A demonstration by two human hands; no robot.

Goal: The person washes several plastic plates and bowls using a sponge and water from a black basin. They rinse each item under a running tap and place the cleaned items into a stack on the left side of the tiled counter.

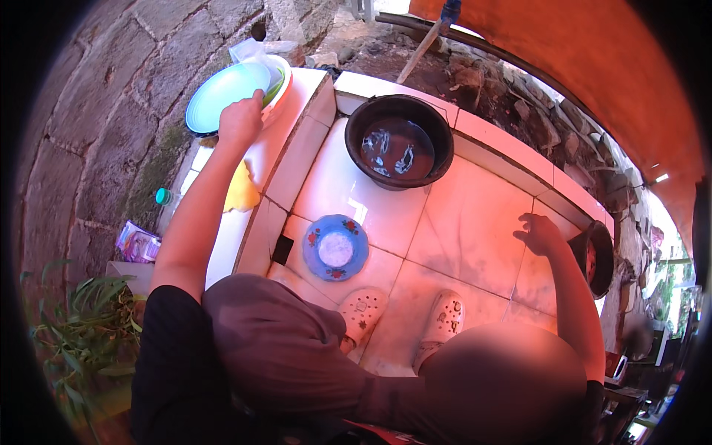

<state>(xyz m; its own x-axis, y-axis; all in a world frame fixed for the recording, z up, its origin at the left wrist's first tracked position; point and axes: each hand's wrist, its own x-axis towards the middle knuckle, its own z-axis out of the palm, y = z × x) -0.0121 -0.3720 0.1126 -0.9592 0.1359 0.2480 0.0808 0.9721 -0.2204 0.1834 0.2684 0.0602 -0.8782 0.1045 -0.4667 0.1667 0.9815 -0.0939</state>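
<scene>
My left hand [240, 122] is at the near right edge of a round light-blue plastic plate [219, 97], with its fingers closed at the rim. Under and beside that plate sits a white basin with an orange edge [288, 83], holding a green item and a clear plastic container [248, 51]. My right hand [538, 233] hangs over the tiles with fingers apart and nothing in it. A blue flowered dish [335, 247] rests on the floor before my feet. Farther off stands a black basin [399, 142] of dark water with bright reflections.
A second dark basin [599, 258] stands beyond my right hand. On the left ledge lie a yellow cloth [242, 189], a green-capped bottle [164, 196] and a purple packet [138, 243]. A low tiled curb [489, 133] borders the floor. A dark drain opening [282, 250] is beside the dish.
</scene>
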